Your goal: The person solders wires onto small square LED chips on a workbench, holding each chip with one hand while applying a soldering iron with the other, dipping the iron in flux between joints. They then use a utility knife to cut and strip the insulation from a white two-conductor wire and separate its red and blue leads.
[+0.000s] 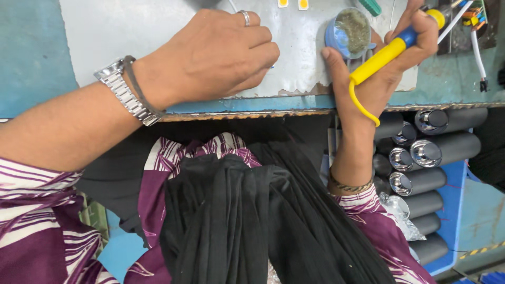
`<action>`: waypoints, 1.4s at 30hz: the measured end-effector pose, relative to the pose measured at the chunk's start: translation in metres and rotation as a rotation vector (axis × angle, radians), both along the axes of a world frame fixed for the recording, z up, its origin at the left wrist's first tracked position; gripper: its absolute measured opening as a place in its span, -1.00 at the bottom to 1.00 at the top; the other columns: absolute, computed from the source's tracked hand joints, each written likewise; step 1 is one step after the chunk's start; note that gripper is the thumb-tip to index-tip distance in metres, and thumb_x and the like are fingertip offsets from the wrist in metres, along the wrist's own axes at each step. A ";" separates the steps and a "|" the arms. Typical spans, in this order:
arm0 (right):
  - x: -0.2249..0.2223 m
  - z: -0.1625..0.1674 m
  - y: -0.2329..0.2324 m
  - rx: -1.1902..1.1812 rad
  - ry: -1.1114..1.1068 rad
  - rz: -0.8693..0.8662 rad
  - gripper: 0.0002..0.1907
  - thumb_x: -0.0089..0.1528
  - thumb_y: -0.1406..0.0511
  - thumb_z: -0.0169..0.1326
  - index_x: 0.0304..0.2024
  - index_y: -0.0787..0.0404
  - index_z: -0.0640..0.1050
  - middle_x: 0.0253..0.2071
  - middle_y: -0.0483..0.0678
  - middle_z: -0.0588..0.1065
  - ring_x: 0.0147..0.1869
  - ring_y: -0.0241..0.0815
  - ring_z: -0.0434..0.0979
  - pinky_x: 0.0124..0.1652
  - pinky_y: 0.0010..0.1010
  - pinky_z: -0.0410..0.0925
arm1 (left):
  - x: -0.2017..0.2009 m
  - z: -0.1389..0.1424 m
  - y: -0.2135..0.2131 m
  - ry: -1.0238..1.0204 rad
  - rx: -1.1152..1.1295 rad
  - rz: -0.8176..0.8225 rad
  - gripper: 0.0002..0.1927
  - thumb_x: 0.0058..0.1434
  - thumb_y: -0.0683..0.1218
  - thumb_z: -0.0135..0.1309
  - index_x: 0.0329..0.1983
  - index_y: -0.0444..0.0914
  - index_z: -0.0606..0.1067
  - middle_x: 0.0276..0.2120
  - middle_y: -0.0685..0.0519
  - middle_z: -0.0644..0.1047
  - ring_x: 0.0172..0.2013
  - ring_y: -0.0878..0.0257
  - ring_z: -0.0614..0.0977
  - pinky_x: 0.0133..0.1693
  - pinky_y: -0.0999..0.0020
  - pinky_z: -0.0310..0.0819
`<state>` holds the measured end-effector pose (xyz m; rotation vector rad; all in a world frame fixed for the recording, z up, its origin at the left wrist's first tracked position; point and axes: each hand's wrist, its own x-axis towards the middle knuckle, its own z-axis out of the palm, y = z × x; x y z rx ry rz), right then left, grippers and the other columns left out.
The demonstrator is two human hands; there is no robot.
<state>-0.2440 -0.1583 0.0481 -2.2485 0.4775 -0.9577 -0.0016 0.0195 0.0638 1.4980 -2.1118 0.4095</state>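
My right hand (386, 63) grips a soldering iron (392, 50) with a yellow handle and blue collar, its yellow cord looping down past my wrist. Its tip end points to the upper right, near a round blue tin (336, 37) holding brownish wire wool. My left hand (210, 52), with a ring and a metal wristwatch, rests knuckles-up on a grey metal sheet (131, 31). Its fingers are curled and pinch something small that I cannot make out.
The sheet lies on a blue workbench (31, 52) with a worn front edge. Several black cylinders with chrome caps (436, 152) are stacked in a blue bin at lower right. Coloured wires (473, 16) lie at the top right. Black cloth covers my lap.
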 end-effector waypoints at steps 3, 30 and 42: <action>0.002 0.006 0.014 -0.034 0.001 -0.004 0.02 0.31 0.58 0.39 0.40 -0.14 -0.07 0.58 -0.14 -0.09 0.60 -0.14 0.12 0.27 -0.43 0.30 | 0.000 -0.003 -0.001 -0.015 -0.036 0.015 -0.81 0.27 -0.08 0.21 -0.29 -0.22 0.43 -0.36 0.10 0.47 -0.17 0.19 0.59 -0.26 0.28 0.50; 0.005 0.015 0.065 0.214 -0.011 0.255 -0.02 0.35 0.62 0.32 0.36 -0.30 0.00 0.59 -0.13 -0.06 0.49 -0.20 0.32 0.23 -0.48 0.40 | 0.004 -0.004 -0.005 0.108 0.000 -0.045 -0.82 0.21 -0.09 0.21 -0.32 -0.26 0.45 -0.37 0.06 0.50 -0.17 0.11 0.59 -0.11 0.19 0.47; 0.003 0.015 0.065 0.210 0.002 0.263 -0.02 0.35 0.63 0.32 0.36 -0.30 0.00 0.59 -0.10 -0.06 0.50 -0.18 0.32 0.19 -0.49 0.41 | 0.003 -0.005 -0.005 0.084 -0.004 -0.033 -0.81 0.24 -0.08 0.21 -0.31 -0.26 0.46 -0.36 0.06 0.50 -0.17 0.13 0.60 -0.11 0.20 0.48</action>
